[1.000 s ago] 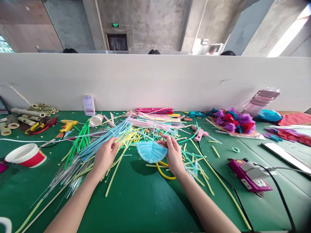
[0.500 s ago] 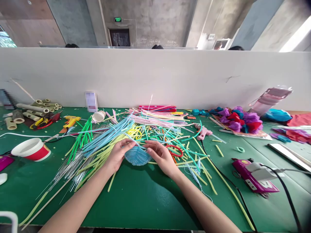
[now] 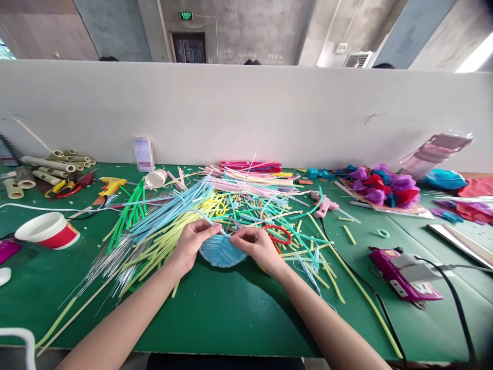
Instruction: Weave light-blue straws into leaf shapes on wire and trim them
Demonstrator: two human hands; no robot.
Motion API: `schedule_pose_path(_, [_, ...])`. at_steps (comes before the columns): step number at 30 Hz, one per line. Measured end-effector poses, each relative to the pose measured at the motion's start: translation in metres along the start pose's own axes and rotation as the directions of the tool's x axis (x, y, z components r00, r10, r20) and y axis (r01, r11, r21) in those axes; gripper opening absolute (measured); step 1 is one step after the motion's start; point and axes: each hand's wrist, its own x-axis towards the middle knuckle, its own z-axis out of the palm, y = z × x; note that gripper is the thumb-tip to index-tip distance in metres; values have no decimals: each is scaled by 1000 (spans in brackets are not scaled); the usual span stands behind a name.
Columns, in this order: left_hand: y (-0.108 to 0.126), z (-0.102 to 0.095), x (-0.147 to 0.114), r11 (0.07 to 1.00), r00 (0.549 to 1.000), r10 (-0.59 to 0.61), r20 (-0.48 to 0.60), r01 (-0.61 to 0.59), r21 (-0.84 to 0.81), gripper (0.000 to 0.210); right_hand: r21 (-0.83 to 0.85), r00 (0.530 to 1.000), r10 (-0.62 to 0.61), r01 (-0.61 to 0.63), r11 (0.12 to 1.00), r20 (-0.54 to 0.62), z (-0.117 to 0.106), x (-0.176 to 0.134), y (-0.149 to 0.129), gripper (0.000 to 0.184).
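Blue piece [image 3: 222,253], top partly behind fingers [image 3: 242,242]

Craft workshop: yellow glue gun [image 3: 111,184]

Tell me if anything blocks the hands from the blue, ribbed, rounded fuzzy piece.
Nothing visible does: the left hand and right hand pinch a blue fuzzy stem at the upper edge of the blue, ribbed, rounded fuzzy piece. Yellow fuzzy stems lie beside the left hand, not between.

Green table [image 3: 231,318]: heaped pipe cleaners [image 3: 169,208], 1 cup [image 3: 52,234], yellow glue gun [image 3: 111,186], probably bamboo tubes [image 3: 50,163].
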Motion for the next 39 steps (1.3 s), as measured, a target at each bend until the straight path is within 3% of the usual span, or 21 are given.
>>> schedule_pose_path(12, [5, 2, -5, 999, 998, 8, -69, -12, -51, 27, 94, 999, 13, -8, 996, -52, 0, -2, -6, 28])
schedule_pose_path(17, [-1, 5, -11, 982, 984, -146, 100, 156, -110, 38, 114, 998, 30, -23, 993, -60, -2, 0, -7, 31])
schedule_pose_path(19, [-5, 4, -11, 968, 973, -200, 118, 214, -128, 39, 123, 999, 37, -32, 992, -36, -2, 0, -6, 31])
schedule_pose_path(22, [-9, 2, -9, 969, 979, -190, 77, 199, -147, 34, 141, 998, 67, -66, 988, -3, -2, 0, -6, 33])
schedule_pose_path(26, [-8, 2, -5, 977, 991, -137, 12, 137, -161, 35, 149, 996, 78, -71, 986, -40, -4, 1, -6, 36])
schedule_pose_path(30, [-5, 5, -5, 973, 990, -143, 5, 141, -185, 39, 133, 997, 65, -59, 989, -44, -4, 2, -4, 35])
schedule_pose_path(39, [-2, 4, -4, 977, 986, -117, -116, 94, -192, 35, 112, 995, 68, -76, 991, 71, -1, 0, -3, 37])
